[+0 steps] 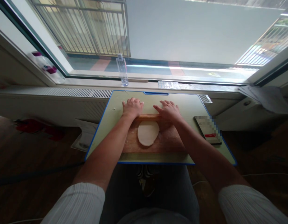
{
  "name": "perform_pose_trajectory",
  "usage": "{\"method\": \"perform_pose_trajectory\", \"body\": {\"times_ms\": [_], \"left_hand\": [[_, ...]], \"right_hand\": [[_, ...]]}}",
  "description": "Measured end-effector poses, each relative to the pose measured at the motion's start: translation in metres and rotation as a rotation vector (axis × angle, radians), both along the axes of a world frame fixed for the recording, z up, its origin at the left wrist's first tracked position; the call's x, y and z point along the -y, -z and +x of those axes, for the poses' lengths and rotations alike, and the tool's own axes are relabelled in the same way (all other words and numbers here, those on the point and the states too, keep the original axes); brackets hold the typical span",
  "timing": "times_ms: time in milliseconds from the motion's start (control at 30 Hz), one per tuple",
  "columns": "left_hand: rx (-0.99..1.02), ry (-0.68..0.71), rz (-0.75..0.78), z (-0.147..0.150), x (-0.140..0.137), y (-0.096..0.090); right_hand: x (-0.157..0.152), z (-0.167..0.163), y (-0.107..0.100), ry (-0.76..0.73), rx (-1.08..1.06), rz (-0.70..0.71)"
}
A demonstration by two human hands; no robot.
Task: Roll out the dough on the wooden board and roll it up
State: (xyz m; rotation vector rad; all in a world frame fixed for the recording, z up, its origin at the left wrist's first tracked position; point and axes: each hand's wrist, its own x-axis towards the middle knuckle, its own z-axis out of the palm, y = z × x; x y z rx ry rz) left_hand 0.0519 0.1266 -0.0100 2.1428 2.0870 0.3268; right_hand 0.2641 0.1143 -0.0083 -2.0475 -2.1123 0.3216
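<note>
A pale, flat oval of dough point(148, 133) lies on a brown wooden board point(167, 141). Just beyond its far edge, a wooden rolling pin point(149, 117) rests crosswise. My left hand point(132, 107) reaches over the pin's left end, palm down, fingers stretched forward and slightly bent. Over the right end is my right hand point(169, 110), palm down with fingers spread and thumb pointing inward. The heels of both hands seem to press on the pin, and their fingers are not wrapped round it. My hands and wrists hide the pin's ends.
Under the board is a light green folding table point(188, 102) with a blue rim. A dark-edged flat object point(208, 130), partly pixelated, lies at its right. A clear bottle point(122, 70) stands on the windowsill. Papers point(266, 98) hang over at right. Several dough crumbs dot the left side.
</note>
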Motion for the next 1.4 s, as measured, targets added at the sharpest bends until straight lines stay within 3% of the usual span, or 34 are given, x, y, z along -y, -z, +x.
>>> {"method": "perform_pose_trajectory", "body": {"times_ms": [233,467,633,933,1267,1400], "left_hand": [[-0.004,0.000,0.083,0.000,0.025,-0.005],[-0.014,0.019,0.029,0.000,0.049,-0.004],[-0.003,0.033,0.022,0.001,0.069,-0.001],[-0.015,0.023,0.203,0.004,0.119,0.009],[-0.011,0.070,0.175,0.001,0.167,0.011],[-0.009,0.076,0.170,0.000,0.171,0.011]], "right_hand": [[0.014,0.001,0.004,-0.028,0.014,0.098],[0.041,0.000,0.002,-0.005,0.066,0.031],[0.069,-0.001,0.006,-0.001,0.102,0.084],[0.114,0.001,0.013,-0.029,0.127,0.238],[0.163,0.002,0.022,0.007,0.077,0.182],[0.168,0.000,0.021,0.020,0.085,0.161]]}}
